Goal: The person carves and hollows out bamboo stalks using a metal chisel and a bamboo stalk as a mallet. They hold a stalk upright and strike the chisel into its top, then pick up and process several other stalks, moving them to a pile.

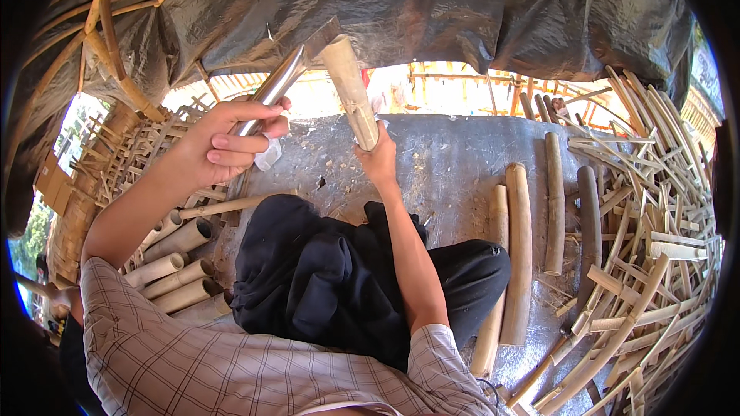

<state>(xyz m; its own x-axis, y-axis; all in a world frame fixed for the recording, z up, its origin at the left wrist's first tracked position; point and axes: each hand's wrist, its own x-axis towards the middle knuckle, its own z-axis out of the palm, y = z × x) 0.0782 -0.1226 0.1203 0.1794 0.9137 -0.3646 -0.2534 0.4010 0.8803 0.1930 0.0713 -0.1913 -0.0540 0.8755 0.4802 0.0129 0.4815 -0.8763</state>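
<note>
In my left hand [235, 142] is a tool with a shiny tubular metal handle [281, 81] and a flat dark blade [321, 40], raised in front of me and pointing up and away. My fingers are curled round the lower end of that handle. Beside those fingers hangs a small translucent whitish scrap [268, 156], perhaps plastic. A short bamboo piece [351, 88] stands tilted up from my right hand [376, 158], gripped at its near end. The blade lies close to the bamboo's far end; whether they touch, I cannot tell.
A grey sheet [455, 150] covers the floor, with scattered chips. Bamboo poles [518, 254] lie to my right, beside a large heap of split bamboo [655, 262]. At my left are cut bamboo tubes [179, 240] and stacked strips [123, 158]. A dark tarp [385, 0] hangs ahead.
</note>
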